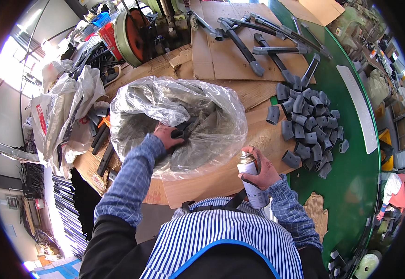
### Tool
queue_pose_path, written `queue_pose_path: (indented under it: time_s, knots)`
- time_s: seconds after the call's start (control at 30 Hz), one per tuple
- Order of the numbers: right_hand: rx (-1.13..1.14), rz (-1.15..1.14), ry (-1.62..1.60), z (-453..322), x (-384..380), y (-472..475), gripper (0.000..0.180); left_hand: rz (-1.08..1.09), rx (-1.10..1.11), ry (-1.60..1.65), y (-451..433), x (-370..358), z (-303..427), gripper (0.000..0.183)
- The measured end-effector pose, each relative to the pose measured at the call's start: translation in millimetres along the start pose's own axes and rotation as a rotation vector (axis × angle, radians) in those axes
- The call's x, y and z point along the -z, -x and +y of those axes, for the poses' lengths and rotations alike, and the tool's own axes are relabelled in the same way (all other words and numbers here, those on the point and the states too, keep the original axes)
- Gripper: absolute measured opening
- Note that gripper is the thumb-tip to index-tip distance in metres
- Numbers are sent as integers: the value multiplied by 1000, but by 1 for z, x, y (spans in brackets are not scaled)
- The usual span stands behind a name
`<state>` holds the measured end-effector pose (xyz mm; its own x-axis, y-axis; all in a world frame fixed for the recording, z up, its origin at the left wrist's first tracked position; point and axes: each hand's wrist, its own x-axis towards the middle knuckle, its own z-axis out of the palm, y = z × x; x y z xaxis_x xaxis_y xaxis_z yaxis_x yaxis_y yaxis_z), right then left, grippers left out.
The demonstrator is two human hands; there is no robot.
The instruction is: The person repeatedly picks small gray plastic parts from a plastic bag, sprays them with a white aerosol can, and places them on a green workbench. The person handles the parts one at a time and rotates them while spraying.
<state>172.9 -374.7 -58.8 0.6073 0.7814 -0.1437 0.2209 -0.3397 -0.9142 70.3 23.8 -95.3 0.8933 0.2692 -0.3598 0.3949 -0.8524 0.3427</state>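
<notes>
My left hand (pixel 169 136), in a reddish glove, reaches into a large clear plastic bag (pixel 223 139) whose mouth is spread wide. Its fingers are closed around a dark plastic tube fitting (pixel 178 134), with the open end facing me. More dark pieces lie beside it in the bag, partly hidden by the film. My right hand (pixel 263 171), gloved too, grips a spray can (pixel 254 193) tilted in front of my striped apron, with a finger by the nozzle. Right of the bag, a heap of grey elbow fittings (pixel 310 120) sits on the green tabletop (pixel 348 188).
Assembled tubes with grey joints (pixel 240 45) lie on cardboard (pixel 206 52) at the back. A machine with an orange-faced wheel (pixel 133 36) stands behind the bag. White plastic bags (pixel 63 115) crowd the left. A metal strip (pixel 357 108) lies at the right; beyond is another person (pixel 397 190).
</notes>
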Motion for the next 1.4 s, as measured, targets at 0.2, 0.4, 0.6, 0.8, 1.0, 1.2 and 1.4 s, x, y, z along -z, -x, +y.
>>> queue_pose_path:
  time_s: [0.2, 0.4, 0.6, 0.8, 1.0, 1.2, 1.4]
  knots:
    - [38, -21, 24, 1, -4, -8, 78, -317, -245, -439, -51, 15, -6, 87]
    - [28, 32, -37, -12, -2, -13, 76, -320, -186, 255, -19, 5, 3, 67]
    - [164, -18, -249, -61, -16, -33, 74, 297, -617, 258, 63, 27, 46, 55]
    - [437, -17, -58, -99, -23, -36, 70, 330, -779, 129, 96, 47, 93, 49]
    - [419, -20, -23, -99, -21, -24, 69, 333, -814, 119, 99, 42, 106, 43]
    - [526, 41, 29, -101, -15, -5, 68, 411, -608, 387, 83, 18, 125, 49]
    - [268, 20, 149, -91, -16, 5, 70, 443, -631, 69, 55, 13, 152, 56]
